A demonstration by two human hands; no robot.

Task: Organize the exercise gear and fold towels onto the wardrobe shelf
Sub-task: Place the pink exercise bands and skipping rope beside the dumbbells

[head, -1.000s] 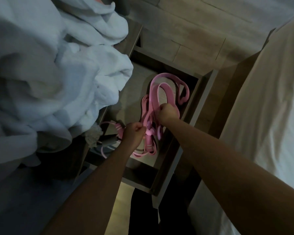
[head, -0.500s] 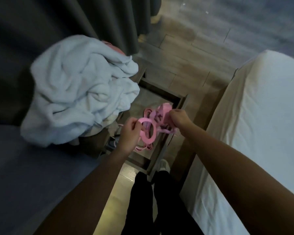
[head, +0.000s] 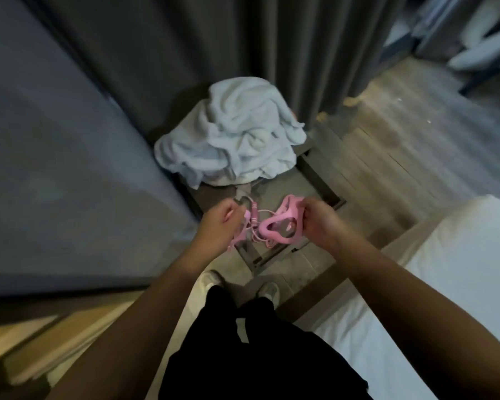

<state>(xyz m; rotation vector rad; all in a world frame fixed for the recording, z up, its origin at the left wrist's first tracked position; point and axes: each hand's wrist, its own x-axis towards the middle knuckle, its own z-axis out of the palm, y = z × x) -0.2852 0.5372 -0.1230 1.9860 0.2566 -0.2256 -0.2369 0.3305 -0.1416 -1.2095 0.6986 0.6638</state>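
A bunch of pink resistance bands hangs between my hands above the open drawer. My right hand grips the looped bands at their right side. My left hand grips another pink strap end, close to a pink jump rope whose handles and thin cord show between the hands. Whether the left hand also holds the rope is unclear. A crumpled pile of white towels lies on the low stand behind the drawer.
Dark curtains hang behind the towels. A grey panel stands at the left. A white bed runs along the right. My legs in black trousers and light shoes stand on the wooden floor before the drawer.
Both hands have lifted the pink bands out of the drawer and drawn them apart. The view has pulled back and up, so the towels and drawer now look smaller and farther off.
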